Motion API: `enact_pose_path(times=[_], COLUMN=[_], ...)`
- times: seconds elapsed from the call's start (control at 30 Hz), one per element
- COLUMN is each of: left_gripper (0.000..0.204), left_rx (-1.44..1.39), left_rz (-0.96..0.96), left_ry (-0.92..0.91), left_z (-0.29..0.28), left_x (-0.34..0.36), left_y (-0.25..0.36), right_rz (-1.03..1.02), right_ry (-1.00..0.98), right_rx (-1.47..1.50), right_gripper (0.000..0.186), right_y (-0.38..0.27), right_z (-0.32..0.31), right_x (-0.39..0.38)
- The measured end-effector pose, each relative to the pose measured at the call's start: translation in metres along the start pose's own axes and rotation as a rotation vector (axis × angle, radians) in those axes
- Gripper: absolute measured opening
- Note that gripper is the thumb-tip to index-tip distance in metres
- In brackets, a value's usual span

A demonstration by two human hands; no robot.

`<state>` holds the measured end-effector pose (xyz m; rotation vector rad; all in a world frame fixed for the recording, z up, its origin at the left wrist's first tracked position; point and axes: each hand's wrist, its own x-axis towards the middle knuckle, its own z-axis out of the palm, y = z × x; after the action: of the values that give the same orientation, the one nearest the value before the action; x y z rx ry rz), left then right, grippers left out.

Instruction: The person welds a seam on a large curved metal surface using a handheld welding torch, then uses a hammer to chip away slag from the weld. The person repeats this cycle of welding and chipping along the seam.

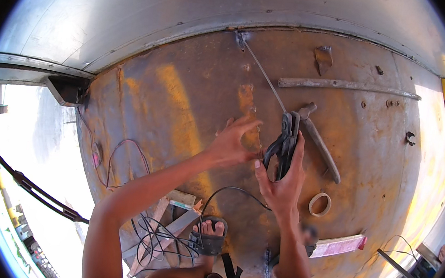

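A black welding electrode holder (pixel 287 144) is gripped in my right hand (pixel 288 184), its jaws pointing away from me. From those jaws a long thin welding rod (pixel 266 75) slants up and left. The rod's far end meets a dark spot by the wall's base; whether it touches cannot be made out. My left hand (pixel 234 142) hovers left of the holder with fingers spread and nothing in it. Just right of the holder a hammer (pixel 320 142) lies on the rusty metal floor (pixel 210 101). A black cable (pixel 234 188) loops below my hands.
A long metal bar (pixel 349 86) lies beyond the hammer, near a rusty scrap piece (pixel 323 59). A ring (pixel 320 205) rests right of my wrist. Tangled cable (pixel 158 239) and wood pieces (pixel 175 227) surround my sandalled foot (pixel 208 236). A metal wall (pixel 234 5) borders the far side.
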<state>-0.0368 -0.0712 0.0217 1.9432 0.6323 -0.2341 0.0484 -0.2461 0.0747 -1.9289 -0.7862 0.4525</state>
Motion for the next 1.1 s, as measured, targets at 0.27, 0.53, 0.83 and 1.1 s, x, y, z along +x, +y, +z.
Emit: enact_pose_path(times=[0.27,0.53,0.83,1.1], left_gripper=[0.083,0.077,0.075,0.074], left_rx=[0.053,0.05,0.052,0.051], left_rz=[-0.044,-0.041,-0.038,-0.034], left_ry=[-0.004,-0.002,0.003,-0.023], left_z=[0.004,0.004,0.004,0.001], left_x=[-0.004,-0.006,-0.005,-0.006], left_y=[-0.003,-0.005,-0.009,-0.007], right_rz=[0.015,0.018,0.024,0.023], right_ry=[-0.009,0.001,-0.013,-0.017], right_rx=[-0.035,-0.061,-0.06,-0.073], right_gripper=[0.101,0.101,0.099,0.1], right_y=[0.001,0.003,0.001,0.002], right_z=[0.001,0.005,0.007,0.008], right_x=[-0.012,-0.013,-0.011,-0.012])
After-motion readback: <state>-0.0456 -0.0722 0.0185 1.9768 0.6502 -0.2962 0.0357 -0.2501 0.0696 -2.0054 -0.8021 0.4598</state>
